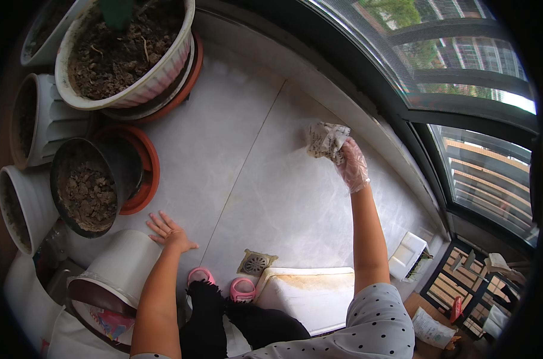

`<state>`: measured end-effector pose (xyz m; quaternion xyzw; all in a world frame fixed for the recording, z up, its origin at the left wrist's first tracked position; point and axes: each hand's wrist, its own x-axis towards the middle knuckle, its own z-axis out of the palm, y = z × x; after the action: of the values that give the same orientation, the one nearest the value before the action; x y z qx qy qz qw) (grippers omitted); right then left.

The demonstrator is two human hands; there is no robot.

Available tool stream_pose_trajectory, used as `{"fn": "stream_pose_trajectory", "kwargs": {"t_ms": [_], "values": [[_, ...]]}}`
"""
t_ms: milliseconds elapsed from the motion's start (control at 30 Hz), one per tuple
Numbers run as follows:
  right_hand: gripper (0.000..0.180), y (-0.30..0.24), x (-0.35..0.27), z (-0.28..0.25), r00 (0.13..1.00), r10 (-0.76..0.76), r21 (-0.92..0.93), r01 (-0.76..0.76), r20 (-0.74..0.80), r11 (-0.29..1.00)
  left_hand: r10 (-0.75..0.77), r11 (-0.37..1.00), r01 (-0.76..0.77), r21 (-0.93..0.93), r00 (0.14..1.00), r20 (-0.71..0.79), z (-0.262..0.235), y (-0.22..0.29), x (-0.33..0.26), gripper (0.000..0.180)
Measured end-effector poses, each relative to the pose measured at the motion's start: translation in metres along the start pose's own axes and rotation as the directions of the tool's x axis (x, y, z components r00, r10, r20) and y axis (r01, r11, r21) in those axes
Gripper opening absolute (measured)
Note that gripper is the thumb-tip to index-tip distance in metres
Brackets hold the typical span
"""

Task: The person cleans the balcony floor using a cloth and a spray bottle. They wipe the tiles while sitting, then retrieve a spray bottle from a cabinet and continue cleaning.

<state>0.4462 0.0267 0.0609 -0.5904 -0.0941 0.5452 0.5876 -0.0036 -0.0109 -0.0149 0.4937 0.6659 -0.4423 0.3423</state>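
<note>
Crumpled wad (327, 140) of thin, whitish material, creased into stiff folds and flecked with dark print, is bunched in the right hand (352, 164), its fingers closed around the near edge; whether it is paper or cloth is hard to tell. It sits over the far right of the smooth grey, faintly veined floor (247, 137), near the foot of the window wall; whether it touches the floor cannot be told. A clear, wrinkled plastic glove (356, 174) covers that hand. The left hand (173, 235) is bare and holds nothing, fingers fanned wide, near a black round pot (123, 179) of cracked, lumpy soil and its orange-red saucer (152, 164). Farther off stands a large off-white pot (158, 78) with fluted sides and crumbly brown earth. Between the arms lie a square drain cover (256, 263) with a slotted round grate, a pink slipper (243, 289) and a boxy white container (307, 293), rust-yellow along its rim.
</note>
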Motion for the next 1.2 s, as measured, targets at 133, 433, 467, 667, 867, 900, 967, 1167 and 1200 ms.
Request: {"fn": "stream_pose_trajectory", "kwargs": {"t_ms": [133,433,467,667,867,900,967,1167,1200], "values": [[0.019,-0.007,-0.006,0.019,0.984,-0.168,-0.515,0.171,0.053,0.840,-0.005,1.000,0.005,0.005,1.000,-0.007,0.003,-0.005,0.003,0.153],[0.018,0.112,-0.030,0.037,0.818,-0.290,-0.829,0.546,0.496,0.121,-0.008,1.000,0.008,-0.006,1.000,-0.015,0.005,-0.001,0.004,0.152],[0.018,0.112,-0.023,0.035,0.821,-0.361,-0.858,0.504,0.442,0.096,-0.012,1.000,0.012,-0.006,1.000,-0.016,0.005,-0.002,0.005,0.152],[0.031,0.083,0.030,0.021,0.835,-0.498,-0.951,0.302,0.233,0.060,-0.022,1.000,0.022,-0.021,1.000,-0.009,0.002,0.001,0.003,0.153],[0.039,0.099,0.028,0.032,0.858,-0.429,-0.930,0.354,0.281,0.099,-0.053,0.999,0.053,0.007,0.999,-0.012,0.003,0.001,0.007,0.154],[0.039,0.099,0.027,0.032,0.864,-0.378,-0.940,0.333,0.334,-0.070,-0.053,0.998,0.054,0.017,0.999,-0.009,0.004,0.003,0.006,0.154],[0.038,0.106,0.023,0.037,0.957,-0.256,-0.969,0.182,0.135,0.169,-0.050,0.998,0.050,0.024,0.999,-0.011,0.006,0.004,0.006,0.154],[0.030,0.067,0.023,-0.029,0.740,-0.651,-0.961,0.025,-0.168,0.276,-0.078,0.997,0.078,0.013,0.996,-0.043,0.008,0.004,0.003,0.154],[0.029,0.055,0.028,-0.063,0.620,-0.777,-0.983,0.051,-0.105,0.174,-0.086,0.996,0.087,0.015,0.995,-0.054,0.009,0.006,0.001,0.154]]}}
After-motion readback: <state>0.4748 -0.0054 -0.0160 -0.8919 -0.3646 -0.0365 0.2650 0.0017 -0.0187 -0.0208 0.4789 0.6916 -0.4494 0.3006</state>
